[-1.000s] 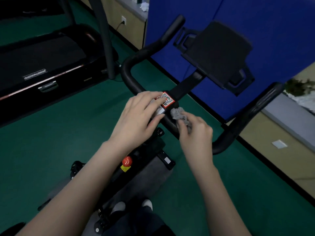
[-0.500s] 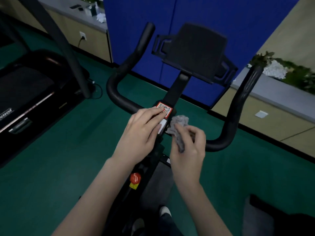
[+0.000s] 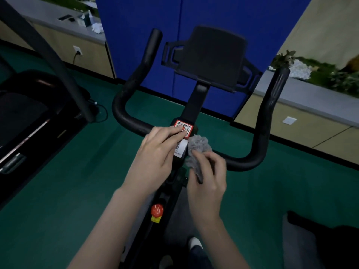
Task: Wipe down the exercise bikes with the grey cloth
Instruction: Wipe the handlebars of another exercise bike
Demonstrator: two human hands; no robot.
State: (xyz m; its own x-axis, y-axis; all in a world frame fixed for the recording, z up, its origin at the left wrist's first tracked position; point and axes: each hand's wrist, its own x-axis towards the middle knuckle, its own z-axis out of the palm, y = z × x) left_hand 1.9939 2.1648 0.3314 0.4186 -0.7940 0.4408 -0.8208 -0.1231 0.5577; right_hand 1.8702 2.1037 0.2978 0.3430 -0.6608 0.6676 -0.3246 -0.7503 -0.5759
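Right hand (image 3: pixel 206 178) grips the bunched grey cloth (image 3: pixel 197 145), fingers curled round it, at the middle of the handlebar (image 3: pixel 129 121) on the exercise bike (image 3: pixel 194 105).
Cloth sits just right of the stem, touching it beside the white label. Left hand (image 3: pixel 157 152) lies flat on the stem, fingers straight, tips on the red QR sticker (image 3: pixel 186 126). Black device holder (image 3: pixel 211 57) tops the stem; red knob (image 3: pixel 157 209) sits lower on the frame between the forearms. Treadmill (image 3: pixel 29 117) stands left on the green floor (image 3: pixel 58 191).
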